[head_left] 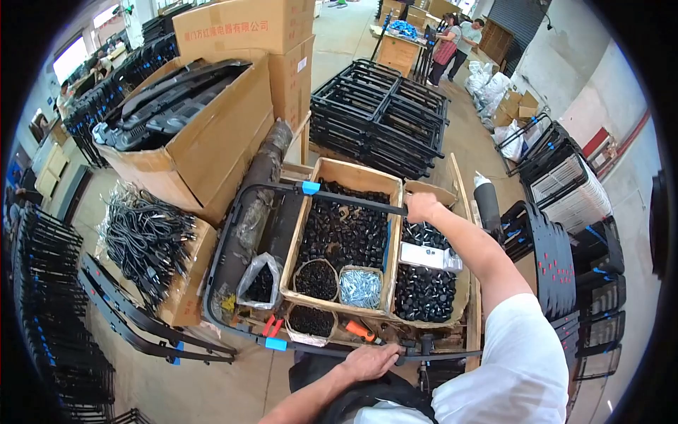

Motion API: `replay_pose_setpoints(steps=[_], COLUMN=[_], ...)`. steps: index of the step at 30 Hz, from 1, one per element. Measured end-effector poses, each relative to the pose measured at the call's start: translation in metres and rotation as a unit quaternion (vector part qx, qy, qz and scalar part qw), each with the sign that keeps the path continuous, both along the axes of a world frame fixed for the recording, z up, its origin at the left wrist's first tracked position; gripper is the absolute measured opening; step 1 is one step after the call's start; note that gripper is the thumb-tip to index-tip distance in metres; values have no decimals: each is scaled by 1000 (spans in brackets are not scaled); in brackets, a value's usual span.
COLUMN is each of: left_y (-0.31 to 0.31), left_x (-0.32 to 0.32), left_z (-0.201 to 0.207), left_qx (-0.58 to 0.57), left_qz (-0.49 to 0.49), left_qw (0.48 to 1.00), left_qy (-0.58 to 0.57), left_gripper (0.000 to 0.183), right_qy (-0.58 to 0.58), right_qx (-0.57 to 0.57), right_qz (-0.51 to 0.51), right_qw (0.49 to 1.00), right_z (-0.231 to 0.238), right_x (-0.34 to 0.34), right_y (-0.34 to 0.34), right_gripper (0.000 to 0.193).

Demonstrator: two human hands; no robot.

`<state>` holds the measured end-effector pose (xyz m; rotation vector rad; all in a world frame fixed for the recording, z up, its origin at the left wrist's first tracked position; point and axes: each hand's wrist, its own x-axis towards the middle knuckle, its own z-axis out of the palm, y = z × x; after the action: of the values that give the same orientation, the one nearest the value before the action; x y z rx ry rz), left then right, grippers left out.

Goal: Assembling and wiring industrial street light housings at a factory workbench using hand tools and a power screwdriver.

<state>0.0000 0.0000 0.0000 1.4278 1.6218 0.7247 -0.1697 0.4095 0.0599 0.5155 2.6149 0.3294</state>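
A U-shaped black tube frame (pixel 224 237) with blue wraps lies over the workbench, its bend at the left. My right hand (pixel 422 207) is closed at the end of its far bar. Nearer to me, my left hand (pixel 370 362) has its fingers wrapped at the near bar. Under the far bar sits a wooden tray (pixel 288 272) of small black parts. A cup of silver screws (pixel 361 288) and a cup of black screws (pixel 316 280) stand inside it. An orange-handled tool (pixel 359 330) and red-handled pliers (pixel 272 326) lie close to the near bar.
Right of the tray, a box of black caps (pixel 424 293) holds a small white carton (pixel 429 257). A cardboard box of cables (pixel 148 240) stands left, below a large carton (pixel 222 134) of black plastic parts. Stacked black frames (pixel 381 113) are beyond; two people stand far back.
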Motion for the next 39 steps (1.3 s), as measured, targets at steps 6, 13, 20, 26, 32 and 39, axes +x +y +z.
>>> replay_pose_setpoints(steps=[6, 13, 20, 26, 32, 39], left_y=[-5, 21, 22, -27, -160, -286], left_x=[5, 19, 19, -73, -206, -393], left_z=[-11, 46, 44, 92, 93, 143], left_qx=[141, -5, 23, 189, 123, 64], left_qz=[30, -17, -28, 213, 499, 623], left_qw=[988, 991, 984, 939, 800, 687], left_qy=[49, 132, 174, 192, 309, 367], left_gripper=[27, 20, 45, 56, 31, 27], right_qy=[-34, 116, 180, 185, 9, -8], right_qx=[-11, -68, -99, -286, -396, -109], right_qz=[34, 15, -91, 94, 119, 10], right_qw=[999, 991, 974, 935, 911, 994], right_z=[1, -34, -44, 8, 30, 23], right_x=[-20, 12, 22, 169, 309, 307], right_y=[-10, 15, 4, -135, -246, -285], right_gripper=[36, 45, 52, 34, 34, 51])
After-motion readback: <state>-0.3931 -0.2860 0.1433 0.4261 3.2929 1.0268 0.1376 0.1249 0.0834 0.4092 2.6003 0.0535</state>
